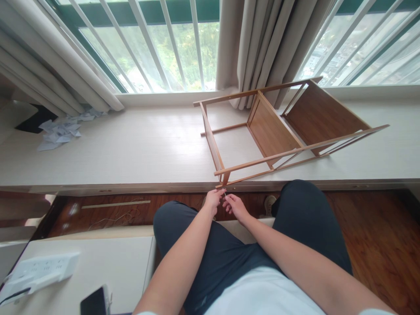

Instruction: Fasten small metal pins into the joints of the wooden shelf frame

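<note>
A brown wooden rack (274,127) lies on its side on the pale counter (147,144) below the windows, slanting a little, with its near left corner reaching just past the counter's front edge. It has 4 long, slim legs, joined by 2 broad flat panels and, at the left end, a thin crosspiece; the wood is smooth with an even, warm tone, and the right-hand panel (328,116) looks darker than the middle panel (274,127). The left hand (213,201) is at that near left corner, its fingers close against the wood; whether they grip it, I cannot tell. Just beside it, the right hand (235,207) has its thumb and finger pinched on a thin, pale piece (225,193), too small to make out. Torn white paper (61,133) lies at the counter's left, well apart from the rack.
</note>
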Available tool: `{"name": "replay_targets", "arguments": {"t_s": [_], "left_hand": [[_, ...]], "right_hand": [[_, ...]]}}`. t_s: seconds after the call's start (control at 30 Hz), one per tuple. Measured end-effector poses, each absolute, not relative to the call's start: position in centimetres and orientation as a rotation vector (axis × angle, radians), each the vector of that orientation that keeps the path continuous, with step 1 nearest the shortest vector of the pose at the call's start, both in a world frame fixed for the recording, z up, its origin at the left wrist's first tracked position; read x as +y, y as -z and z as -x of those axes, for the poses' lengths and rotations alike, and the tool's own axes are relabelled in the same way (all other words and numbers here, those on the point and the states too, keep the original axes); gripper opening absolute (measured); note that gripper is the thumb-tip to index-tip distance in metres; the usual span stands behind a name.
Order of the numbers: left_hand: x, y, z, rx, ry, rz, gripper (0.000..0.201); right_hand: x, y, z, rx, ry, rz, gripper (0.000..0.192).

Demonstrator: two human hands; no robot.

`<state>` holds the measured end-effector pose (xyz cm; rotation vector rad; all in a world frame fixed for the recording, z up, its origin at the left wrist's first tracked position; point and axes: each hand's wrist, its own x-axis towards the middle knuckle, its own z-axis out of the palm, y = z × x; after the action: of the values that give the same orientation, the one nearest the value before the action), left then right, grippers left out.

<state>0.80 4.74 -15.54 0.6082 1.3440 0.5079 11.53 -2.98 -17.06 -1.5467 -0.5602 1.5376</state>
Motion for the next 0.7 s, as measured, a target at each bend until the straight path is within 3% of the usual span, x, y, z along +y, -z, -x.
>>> {"name": "replay_targets", "arguments": {"t_s": [0.4, 0.7], "left_hand": [[4.7, 15.69, -0.78, 1.34, -0.493, -0.611, 0.048], [4.75, 15.9, -0.92, 1.331, -0.488, -0.535, 0.037]], "right_hand": [[-3.63, 17.55, -11.81, -0.928, -1.081, 1.795, 0.025], [-3.64, 16.76, -11.91, -1.114, -0.892, 1.951, 0.016]]}}
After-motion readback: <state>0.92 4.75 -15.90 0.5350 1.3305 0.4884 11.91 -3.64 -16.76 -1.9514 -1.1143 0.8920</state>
